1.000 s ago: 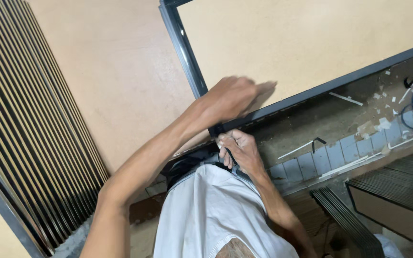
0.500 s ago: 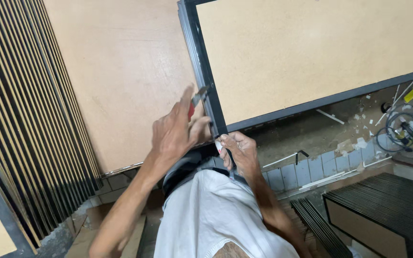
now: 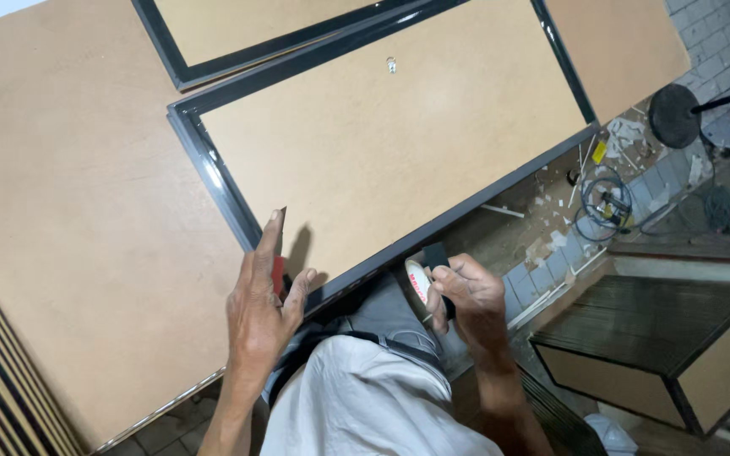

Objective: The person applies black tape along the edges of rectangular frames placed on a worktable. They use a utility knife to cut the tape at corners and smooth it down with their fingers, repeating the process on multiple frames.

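Tan fibreboard fills most of the view: a broad workbench (image 3: 86,253) spreads across the left and centre of the frame, and on it lies a backing board in a black frame (image 3: 399,143), tilted so its lower edge runs from centre toward the upper right. A second framed board (image 3: 238,34) sits just above it at the top edge. The left hand (image 3: 259,304) rests near the frame's lower left corner, fingers extended flat against the bench, with something small and red (image 3: 278,274) tucked under them; what it is cannot be told. The right hand (image 3: 466,295) is clenched around a white, rounded object with a red mark (image 3: 418,283), just below the frame's lower rail. To the right, the paved floor (image 3: 551,253) is littered with scraps and a coiled cable (image 3: 606,203). A stack of dark frames (image 3: 652,346) stands at lower right, and ribbed black strips (image 3: 2,380) line the lower left.
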`<state>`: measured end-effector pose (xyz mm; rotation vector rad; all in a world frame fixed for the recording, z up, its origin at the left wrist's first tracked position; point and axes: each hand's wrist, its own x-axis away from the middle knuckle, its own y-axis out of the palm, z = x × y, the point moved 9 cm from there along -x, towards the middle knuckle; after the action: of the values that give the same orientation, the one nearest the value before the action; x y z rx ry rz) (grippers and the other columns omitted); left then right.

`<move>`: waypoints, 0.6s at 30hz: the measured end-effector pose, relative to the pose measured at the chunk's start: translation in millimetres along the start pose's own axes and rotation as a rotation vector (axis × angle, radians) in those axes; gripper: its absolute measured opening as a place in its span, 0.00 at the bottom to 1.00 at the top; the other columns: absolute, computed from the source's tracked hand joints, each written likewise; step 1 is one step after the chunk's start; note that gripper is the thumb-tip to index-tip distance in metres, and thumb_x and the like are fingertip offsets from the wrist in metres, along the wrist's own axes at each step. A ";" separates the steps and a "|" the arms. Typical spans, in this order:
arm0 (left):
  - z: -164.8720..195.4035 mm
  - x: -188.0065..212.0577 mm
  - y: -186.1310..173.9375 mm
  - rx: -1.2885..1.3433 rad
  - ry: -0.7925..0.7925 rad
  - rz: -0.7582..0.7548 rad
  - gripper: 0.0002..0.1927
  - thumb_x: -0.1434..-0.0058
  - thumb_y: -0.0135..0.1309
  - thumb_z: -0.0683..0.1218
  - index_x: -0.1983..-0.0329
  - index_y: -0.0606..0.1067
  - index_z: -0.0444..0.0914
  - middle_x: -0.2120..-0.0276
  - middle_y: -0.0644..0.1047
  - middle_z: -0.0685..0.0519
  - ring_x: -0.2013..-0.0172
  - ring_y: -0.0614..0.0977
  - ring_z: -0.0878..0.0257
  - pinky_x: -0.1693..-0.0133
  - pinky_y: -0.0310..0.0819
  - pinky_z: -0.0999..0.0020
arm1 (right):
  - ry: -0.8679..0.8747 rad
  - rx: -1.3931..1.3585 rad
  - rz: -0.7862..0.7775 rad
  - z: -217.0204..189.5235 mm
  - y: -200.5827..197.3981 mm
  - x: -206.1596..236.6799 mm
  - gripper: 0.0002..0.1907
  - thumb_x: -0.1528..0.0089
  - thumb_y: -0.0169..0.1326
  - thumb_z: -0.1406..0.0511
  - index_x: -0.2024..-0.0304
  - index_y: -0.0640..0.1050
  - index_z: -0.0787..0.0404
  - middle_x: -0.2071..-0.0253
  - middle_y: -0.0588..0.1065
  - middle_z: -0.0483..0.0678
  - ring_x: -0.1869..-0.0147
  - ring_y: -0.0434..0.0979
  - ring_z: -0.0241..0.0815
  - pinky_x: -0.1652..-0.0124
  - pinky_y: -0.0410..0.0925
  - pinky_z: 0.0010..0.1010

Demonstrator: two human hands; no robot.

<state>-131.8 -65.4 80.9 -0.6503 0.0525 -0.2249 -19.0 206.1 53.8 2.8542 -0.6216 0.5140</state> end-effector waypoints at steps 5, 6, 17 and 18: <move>38.5 -60.4 91.2 0.798 -0.070 0.054 0.32 0.29 0.53 0.42 0.23 0.59 0.38 0.52 0.72 0.43 0.53 0.76 0.60 0.47 0.73 0.69 | -0.032 0.043 -0.167 -29.5 -63.4 -81.7 0.09 0.34 0.52 0.69 0.58 0.75 0.72 0.78 0.75 0.53 0.83 0.71 0.36 0.83 0.66 0.25; 48.9 -79.6 117.4 0.868 -0.067 0.082 0.34 0.30 0.53 0.43 0.23 0.55 0.38 0.50 0.71 0.44 0.51 0.75 0.59 0.46 0.72 0.67 | -0.048 0.026 -0.242 -36.4 -73.5 -102.5 0.10 0.35 0.52 0.69 0.56 0.75 0.73 0.77 0.76 0.53 0.83 0.72 0.36 0.82 0.67 0.25; 188.4 -117.8 210.1 0.059 -0.103 0.580 0.18 0.37 0.63 0.47 0.46 0.78 0.37 0.50 0.78 0.42 0.47 0.76 0.49 0.47 0.68 0.53 | 0.193 0.329 -0.840 -104.7 -142.0 -241.8 0.12 0.32 0.51 0.67 0.53 0.77 0.71 0.76 0.76 0.50 0.81 0.74 0.34 0.80 0.69 0.23; 192.4 -112.8 221.3 0.285 -0.096 0.559 0.15 0.39 0.65 0.48 0.52 0.81 0.36 0.54 0.82 0.45 0.50 0.80 0.54 0.48 0.74 0.59 | 0.217 0.359 -0.895 -106.3 -139.5 -243.7 0.12 0.32 0.51 0.66 0.53 0.77 0.71 0.75 0.76 0.50 0.81 0.74 0.33 0.80 0.69 0.23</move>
<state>-176.7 245.2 97.5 -0.3416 0.1052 0.3338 -198.1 446.9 49.1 2.9095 0.8333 0.7815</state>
